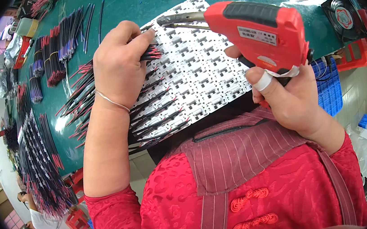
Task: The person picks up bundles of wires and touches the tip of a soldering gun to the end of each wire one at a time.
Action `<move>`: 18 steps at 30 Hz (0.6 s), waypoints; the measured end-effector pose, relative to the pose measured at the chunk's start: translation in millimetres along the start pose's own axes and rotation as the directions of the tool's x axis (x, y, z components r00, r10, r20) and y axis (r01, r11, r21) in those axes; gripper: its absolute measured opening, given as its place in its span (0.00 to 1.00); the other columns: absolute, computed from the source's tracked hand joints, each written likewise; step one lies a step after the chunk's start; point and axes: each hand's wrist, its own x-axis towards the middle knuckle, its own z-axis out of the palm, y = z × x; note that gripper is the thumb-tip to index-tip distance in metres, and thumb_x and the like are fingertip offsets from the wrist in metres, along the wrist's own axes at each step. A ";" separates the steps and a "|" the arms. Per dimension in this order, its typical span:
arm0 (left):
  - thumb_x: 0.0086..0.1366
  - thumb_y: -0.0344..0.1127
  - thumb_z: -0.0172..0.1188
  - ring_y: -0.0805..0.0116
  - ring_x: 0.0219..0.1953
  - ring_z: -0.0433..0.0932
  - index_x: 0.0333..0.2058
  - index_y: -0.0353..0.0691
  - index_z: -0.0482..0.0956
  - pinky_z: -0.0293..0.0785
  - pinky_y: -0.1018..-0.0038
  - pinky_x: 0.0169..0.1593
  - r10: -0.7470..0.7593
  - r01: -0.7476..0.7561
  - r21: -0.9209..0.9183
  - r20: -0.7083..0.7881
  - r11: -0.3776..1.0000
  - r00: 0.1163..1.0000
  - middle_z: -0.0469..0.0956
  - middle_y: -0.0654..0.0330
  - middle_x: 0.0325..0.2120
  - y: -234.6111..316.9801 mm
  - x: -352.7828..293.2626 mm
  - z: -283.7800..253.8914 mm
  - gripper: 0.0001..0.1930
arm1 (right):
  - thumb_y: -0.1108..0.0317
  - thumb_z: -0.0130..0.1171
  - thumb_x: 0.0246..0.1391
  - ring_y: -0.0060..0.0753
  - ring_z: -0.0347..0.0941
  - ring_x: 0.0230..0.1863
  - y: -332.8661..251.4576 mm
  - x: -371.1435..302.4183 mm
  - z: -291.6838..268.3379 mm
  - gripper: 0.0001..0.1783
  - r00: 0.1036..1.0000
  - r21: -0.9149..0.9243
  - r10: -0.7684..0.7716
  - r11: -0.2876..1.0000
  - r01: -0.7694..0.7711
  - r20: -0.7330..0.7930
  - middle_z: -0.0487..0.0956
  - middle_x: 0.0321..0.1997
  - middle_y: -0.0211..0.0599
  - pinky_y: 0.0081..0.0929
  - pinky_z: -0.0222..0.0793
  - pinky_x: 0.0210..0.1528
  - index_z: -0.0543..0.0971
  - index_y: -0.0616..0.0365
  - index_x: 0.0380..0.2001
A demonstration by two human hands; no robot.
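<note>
My right hand [287,96] grips a red and black soldering gun [253,34], its thumb wrapped in white tape. The gun's long metal tip reaches left over a white circuit board panel [206,80] with rows of small parts. At the panel's left side my left hand [121,60] is closed on a bundle of thin black wires [151,52] with red ends. Its fingertips pinch close to the gun's tip; the exact contact point is too small to tell. More black wires [156,117] lie along the panel's left and near edges, below my left wrist.
Tied bundles of wires [52,57] lie on the green table [135,4] at the left, and a large bunch [39,162] hangs over its left edge. A small fan [341,13] stands at the right, near a blue crate [327,84]. Another person [46,218] is at far left.
</note>
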 end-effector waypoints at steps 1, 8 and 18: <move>0.45 0.20 0.62 0.60 0.32 0.77 0.32 0.43 0.84 0.75 0.68 0.34 0.010 -0.010 0.011 0.014 1.000 1.000 0.74 0.61 0.29 -0.3 -0.2 0.7 0.14 | 0.76 0.65 0.55 0.23 0.78 0.36 0.4 0.7 0.5 0.16 1.000 -0.027 -0.023 0.999 0.023 0.001 0.84 0.42 0.38 0.23 0.73 0.40 0.78 0.66 0.47; 0.46 0.21 0.61 0.61 0.32 0.77 0.32 0.44 0.84 0.75 0.67 0.34 -0.001 0.001 0.022 0.033 1.000 0.999 0.74 0.62 0.28 -1.6 -1.5 2.9 0.13 | 0.73 0.68 0.52 0.27 0.80 0.37 4.0 2.4 4.4 0.15 0.999 -0.083 -0.017 0.996 0.014 -0.031 0.84 0.37 0.38 0.25 0.74 0.43 0.80 0.65 0.43; 0.46 0.21 0.61 0.60 0.31 0.77 0.31 0.44 0.83 0.75 0.67 0.33 0.010 -0.011 0.035 0.044 0.999 0.999 0.74 0.61 0.28 0.4 -0.9 3.2 0.13 | 0.72 0.60 0.61 0.13 0.70 0.26 5.8 2.6 1.8 0.19 0.997 -0.252 0.012 0.968 0.007 0.072 0.81 0.46 0.38 0.15 0.69 0.27 0.74 0.63 0.55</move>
